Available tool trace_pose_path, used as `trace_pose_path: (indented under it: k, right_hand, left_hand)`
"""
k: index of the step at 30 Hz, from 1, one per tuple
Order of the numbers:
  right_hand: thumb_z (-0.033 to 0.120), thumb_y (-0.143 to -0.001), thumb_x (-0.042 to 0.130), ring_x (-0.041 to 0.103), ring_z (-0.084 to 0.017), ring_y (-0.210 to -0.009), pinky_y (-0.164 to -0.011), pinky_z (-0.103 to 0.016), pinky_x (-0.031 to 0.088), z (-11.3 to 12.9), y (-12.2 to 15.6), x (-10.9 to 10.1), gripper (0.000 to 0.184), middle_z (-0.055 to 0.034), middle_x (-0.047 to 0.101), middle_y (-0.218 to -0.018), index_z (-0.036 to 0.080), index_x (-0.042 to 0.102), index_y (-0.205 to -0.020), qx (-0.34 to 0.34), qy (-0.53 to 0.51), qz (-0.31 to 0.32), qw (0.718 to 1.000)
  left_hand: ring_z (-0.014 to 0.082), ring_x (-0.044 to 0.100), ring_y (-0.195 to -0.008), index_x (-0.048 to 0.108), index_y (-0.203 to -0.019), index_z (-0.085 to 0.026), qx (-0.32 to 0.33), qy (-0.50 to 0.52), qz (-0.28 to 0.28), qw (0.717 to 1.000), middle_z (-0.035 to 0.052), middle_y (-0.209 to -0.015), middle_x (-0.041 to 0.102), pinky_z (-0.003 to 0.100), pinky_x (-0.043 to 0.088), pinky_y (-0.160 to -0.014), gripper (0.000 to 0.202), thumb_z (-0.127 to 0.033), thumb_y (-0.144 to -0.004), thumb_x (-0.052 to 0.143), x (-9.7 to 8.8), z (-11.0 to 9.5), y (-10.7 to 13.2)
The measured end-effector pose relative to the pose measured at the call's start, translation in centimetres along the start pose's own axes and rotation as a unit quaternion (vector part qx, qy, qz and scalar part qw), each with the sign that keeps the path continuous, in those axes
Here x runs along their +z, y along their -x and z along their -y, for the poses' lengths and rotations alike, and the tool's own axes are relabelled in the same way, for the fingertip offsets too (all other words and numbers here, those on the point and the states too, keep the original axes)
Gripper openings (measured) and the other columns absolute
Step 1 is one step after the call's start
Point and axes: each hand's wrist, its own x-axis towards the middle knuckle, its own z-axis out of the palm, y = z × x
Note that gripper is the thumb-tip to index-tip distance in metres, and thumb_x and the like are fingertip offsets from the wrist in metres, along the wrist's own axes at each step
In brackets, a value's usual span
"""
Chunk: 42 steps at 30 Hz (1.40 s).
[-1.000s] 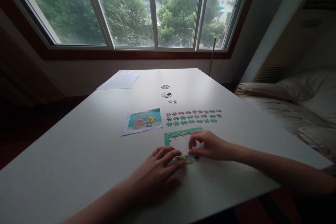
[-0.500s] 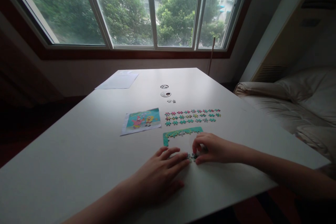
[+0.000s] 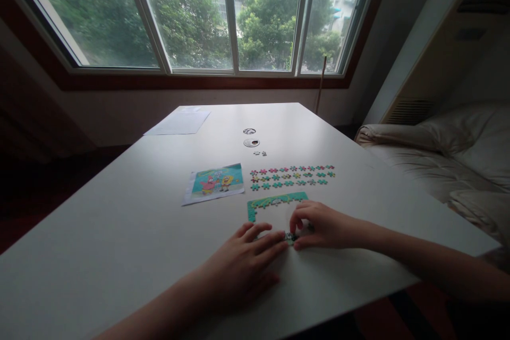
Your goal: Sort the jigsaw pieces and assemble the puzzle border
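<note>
My left hand lies with its fingers spread over the lower edge of a partly joined jigsaw puzzle, its fingertips touching pieces there. From the right, my right hand pinches a small dark puzzle piece between thumb and fingers, up against the pieces by my left fingertips. The puzzle's green top border and upper left side show as a frame around bare table. My hands cover much of its lower and right sides. Loose puzzle pieces lie in several rows just beyond it.
A printed cartoon picture lies left of the rows. Farther back are two small round items and two loose pieces. White paper rests at the table's far left. A pale sofa stands to the right, below a window.
My right hand has shifted slightly left, bringing the pinched piece close against the pieces by my left fingertips; the gap there has narrowed. My left hand has hardly moved.
</note>
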Motion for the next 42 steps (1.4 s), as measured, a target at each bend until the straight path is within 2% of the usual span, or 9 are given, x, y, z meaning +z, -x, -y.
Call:
trace_pose_path:
  k: [4,10,15,20,23,25,29,34,42]
  right_hand:
    - [0.027,-0.077,0.061,0.052,-0.014,-0.076,-0.069,-0.025,0.039,0.1,0.1,0.1,0.01,-0.0032,0.058,-0.078,0.017,0.061,-0.08,-0.004,0.014,-0.017,1.0]
    - [0.019,-0.074,0.061,0.051,-0.014,-0.074,-0.069,-0.025,0.038,0.6,-0.3,0.2,0.001,-0.0019,0.058,-0.075,0.018,0.061,-0.075,-0.028,0.072,-0.024,0.997]
    - [0.025,-0.074,0.063,0.052,-0.015,-0.078,-0.07,-0.026,0.039,0.0,-1.1,-0.8,0.008,-0.003,0.059,-0.079,0.018,0.061,-0.079,-0.035,0.069,-0.009,0.997]
    - [0.024,-0.078,0.059,0.054,-0.015,-0.078,-0.073,-0.028,0.039,-3.5,-4.8,-3.6,0.008,-0.004,0.06,-0.082,0.017,0.062,-0.081,-0.041,0.112,-0.045,0.992]
    - [0.024,-0.077,0.06,0.054,-0.016,-0.078,-0.072,-0.029,0.039,-6.7,-8.2,-5.4,0.015,-0.0058,0.061,-0.084,0.016,0.063,-0.088,0.002,0.152,-0.035,0.988]
    - [0.023,-0.076,0.06,0.054,-0.016,-0.081,-0.072,-0.027,0.04,-8.7,-10.3,-6.2,0.02,-0.0068,0.061,-0.091,0.015,0.063,-0.094,0.04,0.144,-0.025,0.989]
    - [0.023,-0.079,0.057,0.055,-0.015,-0.08,-0.07,-0.025,0.041,-11.6,-13.7,-6.7,0.026,-0.008,0.061,-0.095,0.014,0.059,-0.102,0.094,0.12,-0.041,0.987]
    - [0.027,-0.079,0.058,0.056,-0.015,-0.083,-0.072,-0.025,0.04,-13.0,-16.5,-5.7,0.033,-0.008,0.062,-0.098,0.015,0.054,-0.11,0.115,0.114,-0.038,0.986]
    - [0.03,-0.074,0.065,0.056,-0.017,-0.081,-0.07,-0.025,0.041,-13.3,-18.6,-5.4,0.03,-0.0085,0.061,-0.097,0.017,0.06,-0.1,0.155,0.103,-0.017,0.982]
  left_hand:
    - [0.0301,0.036,-0.118,0.033,-0.131,-0.023,0.002,0.003,0.005,1.0,0.0028,-0.134,0.041,0.048,0.032,-0.094,0.048,-0.03,-0.085,0.045,0.0,-0.1,0.0]
    - [0.029,0.038,-0.116,0.034,-0.13,-0.023,0.004,0.006,-0.009,1.0,0.004,-0.132,0.043,0.046,0.033,-0.095,0.047,-0.031,-0.085,0.045,0.0,-0.1,0.0]
    - [0.0274,0.037,-0.118,0.032,-0.131,-0.023,0.004,0.009,-0.003,1.0,0.0055,-0.134,0.04,0.044,0.033,-0.096,0.049,-0.032,-0.085,0.046,0.2,0.1,0.0]
    - [0.0271,0.036,-0.119,0.034,-0.129,-0.024,-0.008,-0.001,-0.015,1.0,0.0064,-0.135,0.039,0.046,0.032,-0.097,0.047,-0.029,-0.084,0.047,0.7,0.6,0.4]
    - [0.0264,0.038,-0.117,0.036,-0.128,-0.024,-0.015,-0.002,-0.031,0.999,0.0069,-0.132,0.042,0.045,0.033,-0.096,0.045,-0.027,-0.084,0.047,1.0,0.9,0.7]
    - [0.0264,0.039,-0.117,0.037,-0.127,-0.024,-0.019,-0.005,-0.036,0.999,0.0071,-0.13,0.044,0.044,0.034,-0.096,0.045,-0.027,-0.084,0.047,1.0,1.0,0.8]
    - [0.0268,0.04,-0.115,0.039,-0.125,-0.024,-0.028,-0.016,-0.035,0.999,0.0076,-0.129,0.045,0.045,0.035,-0.095,0.043,-0.027,-0.084,0.048,1.0,1.1,0.8]
    - [0.027,0.041,-0.114,0.04,-0.124,-0.025,-0.035,-0.022,-0.038,0.998,0.0069,-0.128,0.045,0.046,0.035,-0.094,0.04,-0.026,-0.085,0.047,1.0,1.1,0.8]
    - [0.0267,0.04,-0.114,0.041,-0.123,-0.025,-0.036,-0.021,-0.03,0.999,0.0066,-0.127,0.046,0.046,0.035,-0.094,0.04,-0.024,-0.084,0.048,1.1,1.1,0.8]
